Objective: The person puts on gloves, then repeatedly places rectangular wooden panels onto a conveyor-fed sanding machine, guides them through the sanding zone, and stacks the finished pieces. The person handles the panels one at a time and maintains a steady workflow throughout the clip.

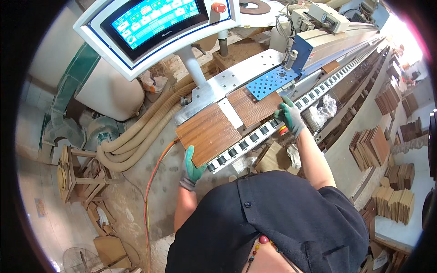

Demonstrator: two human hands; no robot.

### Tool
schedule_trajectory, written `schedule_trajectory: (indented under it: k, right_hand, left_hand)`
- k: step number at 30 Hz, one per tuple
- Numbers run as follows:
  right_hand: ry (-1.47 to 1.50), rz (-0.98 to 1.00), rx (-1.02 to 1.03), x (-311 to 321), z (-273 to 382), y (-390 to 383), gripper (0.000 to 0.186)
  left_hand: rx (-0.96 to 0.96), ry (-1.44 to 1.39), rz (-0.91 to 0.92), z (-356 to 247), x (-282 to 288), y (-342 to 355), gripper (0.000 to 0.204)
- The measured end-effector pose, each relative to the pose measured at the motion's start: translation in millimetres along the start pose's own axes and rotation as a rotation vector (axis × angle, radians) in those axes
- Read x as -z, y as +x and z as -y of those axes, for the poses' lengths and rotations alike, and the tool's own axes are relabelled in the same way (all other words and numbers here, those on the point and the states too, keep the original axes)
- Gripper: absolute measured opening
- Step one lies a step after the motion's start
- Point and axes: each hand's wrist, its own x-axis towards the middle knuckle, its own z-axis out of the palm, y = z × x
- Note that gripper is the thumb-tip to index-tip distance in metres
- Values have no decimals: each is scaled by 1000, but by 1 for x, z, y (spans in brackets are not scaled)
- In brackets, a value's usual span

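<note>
Two brown wood-grain boards lie on the machine's feed bed, with a pale strip of metal showing between them. My left hand point(193, 168), in a green and grey glove, grips the near left corner of the left board point(209, 132). Its thumb lies along the edge, and some of its fingers are hidden by the board. At the near right corner of the right board point(253, 109), my right hand point(290, 117) has its gloved fingers bent around the edge. A blue perforated plate point(271, 83) covers the far part of that board.
A roller track point(243, 145) runs along the bed's near side. Above the left board stands a control screen point(157, 20) with a red button point(219, 7). Thick hoses point(132, 145) and an orange cable point(152, 177) lie at left. Stacked boards point(369, 146) stand at right.
</note>
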Motion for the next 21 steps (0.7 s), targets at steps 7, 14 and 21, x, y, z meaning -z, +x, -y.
schedule_trajectory:
  k: [7,14,21]
  right_hand:
    - [-1033,-191,788,-38,-17,-33,46]
    - [-1776,126,870,-93,-48,-67,51]
    - [-1817,151,845,-90,-49,-64,47]
  left_hand:
    - [-17,-26,-114,28,-10,-8,75]
    - [335,-688,-285,12,-19,-4,78]
    - [-239,131,-214,-21,-18,1,77]
